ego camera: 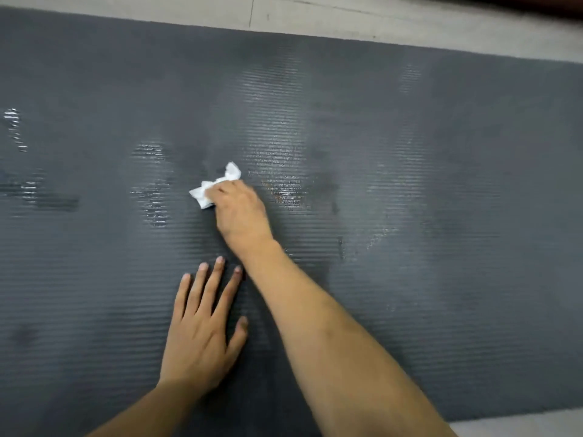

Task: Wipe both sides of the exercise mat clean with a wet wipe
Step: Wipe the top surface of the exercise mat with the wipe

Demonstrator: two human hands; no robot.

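The crumpled wet wipe (216,186), soft and light, is gripped in the right hand (241,209); the ribbed, probably pliable exercise mat (410,184) is pinned under the flat, open left hand (202,335).

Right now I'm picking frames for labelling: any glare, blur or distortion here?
Head view: glare streaks on the wet ribbed mat; wide-angle bend along its far edge; slight softness around the right hand and wet wipe; left hand fairly sharp; top right corner dark.
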